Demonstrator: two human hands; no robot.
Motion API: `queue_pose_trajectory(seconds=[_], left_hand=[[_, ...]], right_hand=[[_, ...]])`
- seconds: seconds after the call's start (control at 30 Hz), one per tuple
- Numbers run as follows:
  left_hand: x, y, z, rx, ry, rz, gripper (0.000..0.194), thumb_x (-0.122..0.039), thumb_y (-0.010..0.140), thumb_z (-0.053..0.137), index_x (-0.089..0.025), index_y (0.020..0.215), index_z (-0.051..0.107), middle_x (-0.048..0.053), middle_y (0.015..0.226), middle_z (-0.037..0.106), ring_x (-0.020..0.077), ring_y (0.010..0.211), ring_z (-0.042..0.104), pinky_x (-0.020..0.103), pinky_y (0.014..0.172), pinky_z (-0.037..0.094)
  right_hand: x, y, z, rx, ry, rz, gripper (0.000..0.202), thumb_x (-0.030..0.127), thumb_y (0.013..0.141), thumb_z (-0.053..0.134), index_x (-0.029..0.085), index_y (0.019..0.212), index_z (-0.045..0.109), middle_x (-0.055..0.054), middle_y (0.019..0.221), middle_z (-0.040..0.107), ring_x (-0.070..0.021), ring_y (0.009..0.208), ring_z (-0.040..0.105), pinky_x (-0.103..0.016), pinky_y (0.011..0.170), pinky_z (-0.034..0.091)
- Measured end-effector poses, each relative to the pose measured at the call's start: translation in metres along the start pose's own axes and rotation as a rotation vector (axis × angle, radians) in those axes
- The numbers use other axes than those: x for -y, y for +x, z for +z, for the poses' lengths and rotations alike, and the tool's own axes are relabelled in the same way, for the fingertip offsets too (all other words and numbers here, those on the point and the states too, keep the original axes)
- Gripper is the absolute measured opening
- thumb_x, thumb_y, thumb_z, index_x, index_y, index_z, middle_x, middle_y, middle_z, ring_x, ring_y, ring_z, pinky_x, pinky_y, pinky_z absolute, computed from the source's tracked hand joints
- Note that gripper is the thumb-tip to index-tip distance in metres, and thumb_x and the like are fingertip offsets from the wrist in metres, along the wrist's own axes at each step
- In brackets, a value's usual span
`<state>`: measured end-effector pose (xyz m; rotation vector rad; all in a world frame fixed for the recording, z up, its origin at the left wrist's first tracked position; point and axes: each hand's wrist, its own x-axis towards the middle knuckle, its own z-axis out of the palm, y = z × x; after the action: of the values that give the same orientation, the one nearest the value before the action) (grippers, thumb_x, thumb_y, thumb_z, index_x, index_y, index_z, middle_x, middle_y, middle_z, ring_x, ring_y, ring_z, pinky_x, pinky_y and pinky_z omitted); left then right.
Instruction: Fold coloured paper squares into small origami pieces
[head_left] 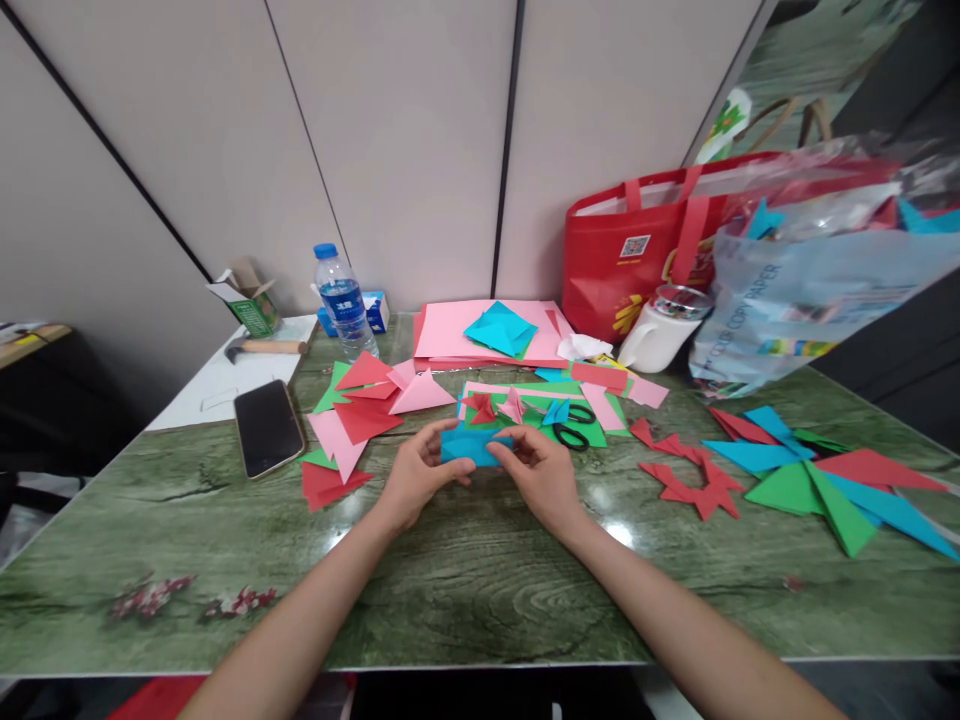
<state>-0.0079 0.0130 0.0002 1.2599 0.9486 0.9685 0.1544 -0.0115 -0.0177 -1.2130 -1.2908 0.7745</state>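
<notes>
Blue paper [471, 447] lying between 2 hands, its left end sitting between the thumb and fingers of the left hand [424, 475], its right end between those of the right hand [544, 475]. Both sets of fingers are pinching lightly, neither clenching.

Green table [480, 590] is spreading beneath and around the fingers, its top showing a wood-like grain. Just beyond the fingertips, 3 small folded pieces [512, 405] (1 red, 1 pink, 1 blue) are resting on flat sheets, with black-handled scissors [571, 436] lying beyond the right fingers. Red, pink and green folded papers [367, 415] are scattering out left of the left fingers; a phone [268, 428] is lying farther left, a hammer [266, 347] beyond it. Right of the right fingers, a jagged red paper ring [697, 478] is lying near a spread of folded strips [817, 480]. Well beyond the fingers, a water bottle [345, 305] is standing to the left, a white mug [660, 330] and a red bag [637, 260] to the right, pale wall panels [420, 140] rising behind.

Forearms are reaching in from the near edge, converging toward the paper; both hands are hovering over the table, thumbs nearer the body, fingers curling behind the paper.
</notes>
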Motion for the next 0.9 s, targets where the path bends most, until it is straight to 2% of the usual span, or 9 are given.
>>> queue_pose_trajectory(seconds=[0.1,0.17,0.27,0.4,0.53,0.73,0.9], left_hand=[[-0.0001,-0.0042,0.0029,0.049,-0.013,-0.040,0.042,-0.028,0.065,0.070,-0.011,0.101,0.055,0.004,0.065,0.066,0.0167,0.055,0.063,0.026,0.050,0.051],[-0.0008,-0.0060,0.0040,0.053,-0.021,-0.016,0.043,-0.027,0.067,0.070,-0.011,0.103,0.054,0.002,0.062,0.066,0.0169,0.052,0.064,0.026,0.048,0.052],[-0.0019,-0.0064,0.0042,0.060,-0.033,0.000,0.050,-0.025,0.066,0.070,-0.013,0.111,0.051,0.004,0.071,0.067,0.0194,0.059,0.066,0.031,0.055,0.055],[0.0002,-0.0052,0.0028,0.022,-0.033,0.050,0.039,-0.024,0.062,0.072,-0.015,0.098,0.060,0.005,0.089,0.066,0.0205,0.076,0.065,0.036,0.067,0.057],[0.0050,-0.0043,0.0013,0.008,-0.034,0.079,0.034,-0.024,0.063,0.072,-0.016,0.095,0.063,0.003,0.087,0.065,0.0186,0.078,0.063,0.035,0.068,0.057],[0.0071,-0.0031,0.0011,-0.030,-0.048,0.076,0.033,-0.022,0.060,0.074,-0.015,0.091,0.065,0.002,0.080,0.065,0.0172,0.071,0.062,0.034,0.062,0.058],[0.0070,-0.0022,0.0016,-0.052,-0.082,0.074,0.031,-0.023,0.061,0.073,-0.013,0.089,0.064,0.002,0.077,0.065,0.0170,0.069,0.062,0.034,0.059,0.059]], right_hand=[[0.0016,-0.0016,0.0007,0.004,-0.010,-0.044,0.020,0.031,0.073,0.063,0.020,0.090,0.061,0.002,0.063,0.057,-0.0122,0.053,0.052,-0.023,0.049,0.043],[0.0016,-0.0014,0.0004,0.000,-0.008,-0.057,0.025,0.030,0.073,0.064,0.020,0.096,0.060,0.004,0.058,0.053,-0.0112,0.049,0.049,-0.022,0.047,0.043],[0.0007,-0.0007,0.0001,0.013,0.039,-0.031,0.023,0.031,0.072,0.064,0.019,0.092,0.062,0.003,0.060,0.055,-0.0116,0.051,0.052,-0.023,0.049,0.048],[0.0005,-0.0006,0.0008,0.037,0.143,0.056,0.024,0.033,0.070,0.066,0.019,0.090,0.062,0.001,0.063,0.059,-0.0137,0.055,0.057,-0.026,0.053,0.054],[0.0004,-0.0007,0.0019,0.039,0.175,0.085,0.024,0.033,0.069,0.067,0.019,0.087,0.062,0.001,0.063,0.060,-0.0139,0.056,0.058,-0.026,0.052,0.054],[-0.0046,-0.0015,0.0032,0.026,0.140,0.061,0.021,0.033,0.069,0.067,0.019,0.085,0.063,0.003,0.058,0.052,-0.0111,0.051,0.051,-0.024,0.049,0.053],[-0.0046,-0.0007,0.0030,0.008,0.124,0.051,0.020,0.033,0.069,0.067,0.019,0.082,0.064,0.002,0.058,0.052,-0.0105,0.050,0.049,-0.023,0.047,0.051]])
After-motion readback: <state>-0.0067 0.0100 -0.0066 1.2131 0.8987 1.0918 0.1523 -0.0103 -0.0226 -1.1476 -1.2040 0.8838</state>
